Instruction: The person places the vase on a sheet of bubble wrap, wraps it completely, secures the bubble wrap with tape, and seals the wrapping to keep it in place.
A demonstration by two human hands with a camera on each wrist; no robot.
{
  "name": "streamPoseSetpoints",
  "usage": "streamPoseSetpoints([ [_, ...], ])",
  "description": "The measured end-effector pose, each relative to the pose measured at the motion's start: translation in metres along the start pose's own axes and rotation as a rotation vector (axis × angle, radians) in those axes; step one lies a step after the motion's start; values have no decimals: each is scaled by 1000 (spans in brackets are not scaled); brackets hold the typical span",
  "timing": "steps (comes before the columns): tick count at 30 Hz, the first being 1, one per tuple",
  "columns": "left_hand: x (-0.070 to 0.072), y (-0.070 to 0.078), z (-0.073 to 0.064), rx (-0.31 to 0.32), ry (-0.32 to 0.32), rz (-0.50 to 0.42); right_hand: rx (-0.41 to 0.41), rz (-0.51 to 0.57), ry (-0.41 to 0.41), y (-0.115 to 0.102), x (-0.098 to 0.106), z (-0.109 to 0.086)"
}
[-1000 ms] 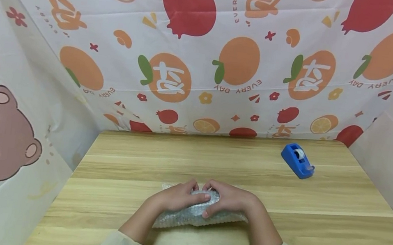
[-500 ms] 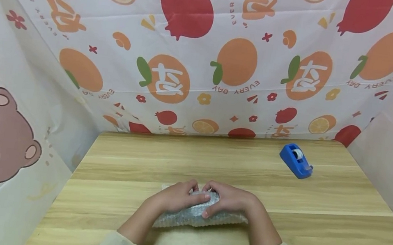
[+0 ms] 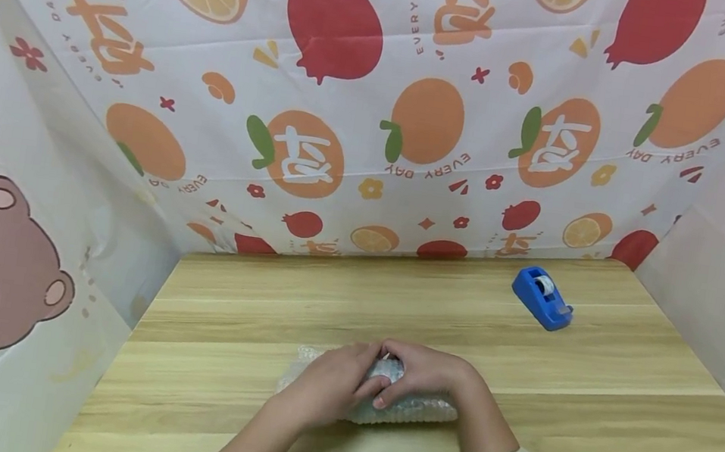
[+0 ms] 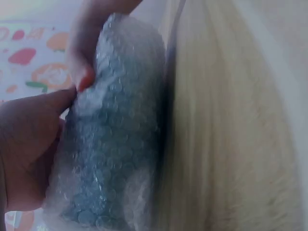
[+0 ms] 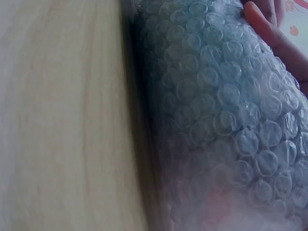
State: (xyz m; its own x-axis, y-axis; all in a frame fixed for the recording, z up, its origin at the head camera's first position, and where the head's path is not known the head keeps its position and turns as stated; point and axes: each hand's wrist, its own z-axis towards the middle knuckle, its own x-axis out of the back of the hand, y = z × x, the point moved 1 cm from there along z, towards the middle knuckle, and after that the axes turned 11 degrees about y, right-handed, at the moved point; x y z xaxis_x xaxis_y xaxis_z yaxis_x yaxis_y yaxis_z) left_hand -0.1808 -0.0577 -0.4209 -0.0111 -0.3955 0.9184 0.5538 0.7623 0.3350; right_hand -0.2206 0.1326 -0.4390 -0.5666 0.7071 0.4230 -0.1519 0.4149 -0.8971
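A bundle in clear bubble wrap point(image 3: 406, 413) lies near the front middle of the table, with something bluish-green showing dimly through the wrap. My left hand point(image 3: 329, 383) grips its left and middle part from above. On the right part, my right hand point(image 3: 431, 372) holds the wrap with curled fingers and thumb. The two thumbs lie close together over the top. In the left wrist view the bubble-wrapped bundle point(image 4: 115, 134) looks long and rounded, and my left hand point(image 4: 26, 149) is along its side. The right wrist view shows the bubbles point(image 5: 216, 96) up close. What is inside is unclear.
A blue tape dispenser point(image 3: 542, 298) with a roll in it stands at the back right of the wooden table point(image 3: 242, 302). A fruit-print cloth point(image 3: 344, 101) hangs behind the table, with pale sheets at both sides.
My left hand has shifted right across the bundle, its thumb now near the right thumb, and the wrap's left end shows more. My right hand stays almost still. The head view has tilted slightly upward.
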Motion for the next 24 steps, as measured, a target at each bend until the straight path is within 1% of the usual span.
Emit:
streamPoseSetpoints([
  [4,0,3,-6,40,-72,-33,-4,-19,1,2,1,0],
  [7,1,2,-7,40,-99,-50,-17,-78,4,5,5,-2],
  [10,-1,1,-7,9,-91,-61,-36,-148,17,5,9,-4],
  [14,-3,2,-6,1,-65,-57,-62,-198,41,2,14,-8],
  [19,-5,0,-4,27,-51,-41,-70,-232,58,1,21,-13],
  [24,-6,-5,-3,78,-74,-68,-97,-239,79,4,28,-18],
])
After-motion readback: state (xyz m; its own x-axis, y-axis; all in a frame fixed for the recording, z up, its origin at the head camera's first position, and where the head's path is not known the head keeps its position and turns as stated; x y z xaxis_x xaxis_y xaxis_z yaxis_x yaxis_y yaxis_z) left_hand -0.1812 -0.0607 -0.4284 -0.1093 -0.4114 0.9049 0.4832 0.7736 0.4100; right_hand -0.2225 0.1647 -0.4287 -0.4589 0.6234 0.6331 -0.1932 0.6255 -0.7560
